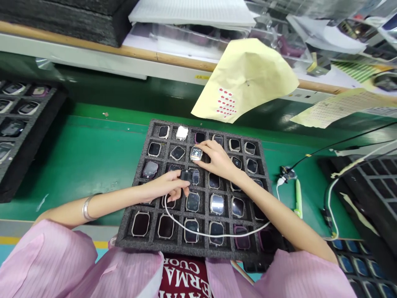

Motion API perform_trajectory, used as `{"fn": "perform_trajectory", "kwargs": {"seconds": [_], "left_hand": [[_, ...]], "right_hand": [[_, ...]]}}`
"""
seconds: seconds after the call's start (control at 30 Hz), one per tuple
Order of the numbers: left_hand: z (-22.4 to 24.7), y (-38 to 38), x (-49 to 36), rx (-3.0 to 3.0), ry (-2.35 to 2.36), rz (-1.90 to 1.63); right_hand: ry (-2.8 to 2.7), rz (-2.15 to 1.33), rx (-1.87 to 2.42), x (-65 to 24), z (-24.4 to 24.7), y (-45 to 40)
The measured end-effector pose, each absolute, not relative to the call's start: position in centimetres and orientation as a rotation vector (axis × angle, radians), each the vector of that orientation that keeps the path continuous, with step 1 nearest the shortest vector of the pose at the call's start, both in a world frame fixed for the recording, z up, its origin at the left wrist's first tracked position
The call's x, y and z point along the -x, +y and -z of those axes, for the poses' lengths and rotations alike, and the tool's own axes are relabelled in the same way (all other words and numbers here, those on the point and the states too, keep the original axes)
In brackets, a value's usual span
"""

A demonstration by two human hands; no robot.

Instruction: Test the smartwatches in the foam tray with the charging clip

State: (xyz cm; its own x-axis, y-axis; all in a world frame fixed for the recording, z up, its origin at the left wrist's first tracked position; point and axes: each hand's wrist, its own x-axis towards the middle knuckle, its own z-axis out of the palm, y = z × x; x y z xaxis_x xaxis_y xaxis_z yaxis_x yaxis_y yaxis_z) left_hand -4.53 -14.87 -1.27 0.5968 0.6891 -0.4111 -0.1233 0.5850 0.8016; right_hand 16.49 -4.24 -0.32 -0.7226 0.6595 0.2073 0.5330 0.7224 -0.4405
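Observation:
Between the thumb and fingers of my right hand (218, 159) is a smartwatch case (196, 153) without a strap, its screen lit, over the foam tray's middle. My left hand (171, 184) grips a small black charger block (186, 176), close below and left of that watch; I cannot see them touching. A white cable (217, 235) loops from my left hand across the tray to the right. Beneath both hands lies the dark foam tray (198, 249), its compartments holding several watch cases with mostly dark screens. One watch (182, 133) at the back has a bright white face.
Another foam tray (34, 136) with watches stands at the left. To the right are a white plug (281, 180), a light-green tool (298, 198) and more black trays (380, 178). Yellow paper (248, 82) hangs from the shelf edge (173, 60) behind the tray.

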Motion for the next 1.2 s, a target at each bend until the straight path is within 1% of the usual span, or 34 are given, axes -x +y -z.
{"fn": "perform_trajectory", "kwargs": {"seconds": [0.13, 0.27, 0.47, 0.53, 0.57, 0.7, 0.8, 0.87, 0.97, 1.2], "left_hand": [[1.3, -15.1, 5.6, -0.839, 0.780, -0.573], [1.8, -15.2, 5.8, -0.852, 0.764, -0.623], [2.7, -15.5, 6.1, -0.851, 0.715, -0.687], [2.9, -15.6, 6.4, -0.833, 0.698, -0.706], [2.9, -15.7, 6.5, -0.825, 0.693, -0.716], [3.0, -15.7, 6.8, -0.800, 0.685, -0.737], [3.2, -15.7, 6.9, -0.797, 0.673, -0.727], [3.3, -15.7, 7.0, -0.818, 0.662, -0.715], [3.3, -15.9, 7.0, -0.881, 0.691, -0.691], [2.4, -16.7, 6.5, -0.949, 0.817, -0.757]], "right_hand": [[-2.795, -0.354, 0.994, -16.4, -0.9, -4.7], [-2.708, -0.277, 1.069, -13.3, -2.0, -5.1], [-2.834, -0.031, 1.187, -7.9, 0.2, -5.0], [-2.810, -0.075, 1.182, -7.9, 0.5, -4.6], [-2.766, -0.150, 1.164, -8.2, 0.4, -4.3], [-2.411, -0.639, 0.953, -10.7, -1.5, -4.3], [-2.398, -0.923, 0.690, -12.2, -2.9, -6.2], [-2.512, -0.899, 0.618, -12.7, -2.9, -7.9], [-2.637, -0.750, 0.574, -12.9, -1.9, -9.7], [-2.686, -0.518, 0.447, -12.8, 0.0, -10.6]]}}
